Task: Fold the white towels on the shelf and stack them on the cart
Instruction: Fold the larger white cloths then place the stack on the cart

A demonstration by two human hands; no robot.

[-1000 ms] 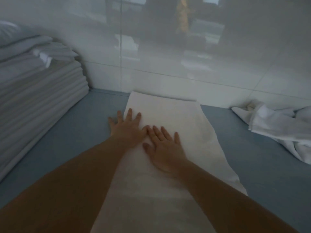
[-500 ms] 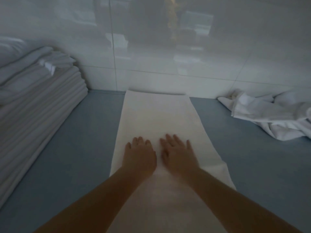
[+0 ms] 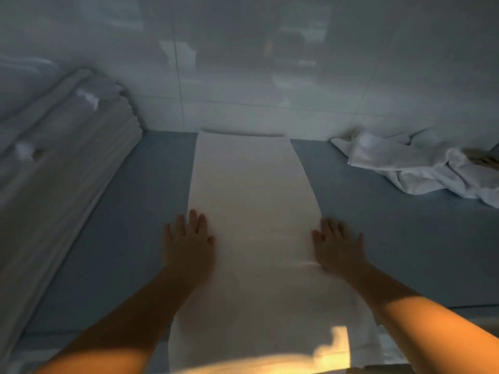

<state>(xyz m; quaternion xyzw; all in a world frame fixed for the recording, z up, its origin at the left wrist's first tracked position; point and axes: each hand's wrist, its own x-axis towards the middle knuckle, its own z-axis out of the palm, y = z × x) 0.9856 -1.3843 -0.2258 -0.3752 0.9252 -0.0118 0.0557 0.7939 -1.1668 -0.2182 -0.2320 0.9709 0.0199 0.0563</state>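
A long white towel (image 3: 251, 201), folded into a narrow strip, lies flat on the blue shelf surface (image 3: 140, 225) and runs from the tiled wall toward me. My left hand (image 3: 189, 238) lies flat with straight fingers on the strip's left edge. Flat on the right edge rests my right hand (image 3: 337, 244), fingers spread. The near end of the towel hangs over the shelf's front edge, lit by a warm patch of light.
A tall stack of folded white linen (image 3: 54, 179) fills the left side. A crumpled heap of white towels (image 3: 421, 168) lies at the back right against the glossy tiled wall (image 3: 270, 76). Blue shelf surface shows on both sides of the strip.
Both hands slid back toward me along the towel, then moved apart from its middle out to its left and right edges. The view has tilted slightly.
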